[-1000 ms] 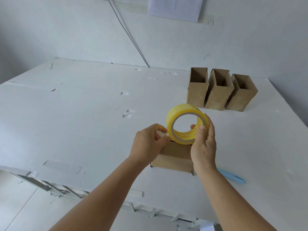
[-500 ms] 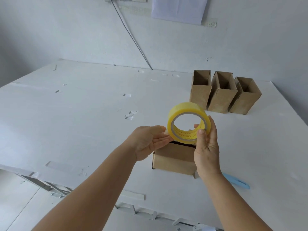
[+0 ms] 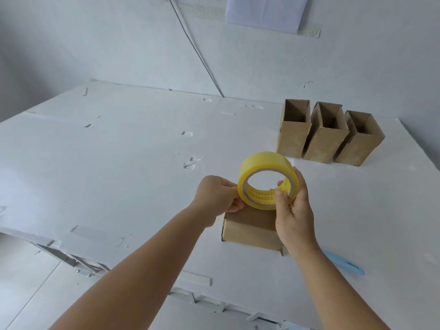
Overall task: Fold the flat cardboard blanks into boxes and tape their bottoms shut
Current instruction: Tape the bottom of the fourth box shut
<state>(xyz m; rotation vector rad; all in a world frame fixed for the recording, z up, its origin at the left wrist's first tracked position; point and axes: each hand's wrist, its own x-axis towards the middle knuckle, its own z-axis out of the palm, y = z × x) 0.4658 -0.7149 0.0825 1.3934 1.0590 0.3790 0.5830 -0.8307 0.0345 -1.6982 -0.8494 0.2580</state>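
A yellow roll of tape [image 3: 262,163] is held upright above a folded cardboard box [image 3: 250,228] that lies on the white table [image 3: 119,163]. My right hand [image 3: 294,210] grips the roll at its right side, thumb on the near rim and fingers through the core. My left hand [image 3: 216,198] pinches the roll's left edge with curled fingers. Part of the box's top is hidden behind the roll and both hands.
Three folded open-topped boxes [image 3: 327,134] stand in a row at the back right of the table. A light blue cutter [image 3: 342,263] lies on the table by my right forearm. The table's near edge runs below my arms.
My left hand, open beside the roll half a second ago, has curled again and pinches the roll's left edge. The roll and my right hand have hardly moved.
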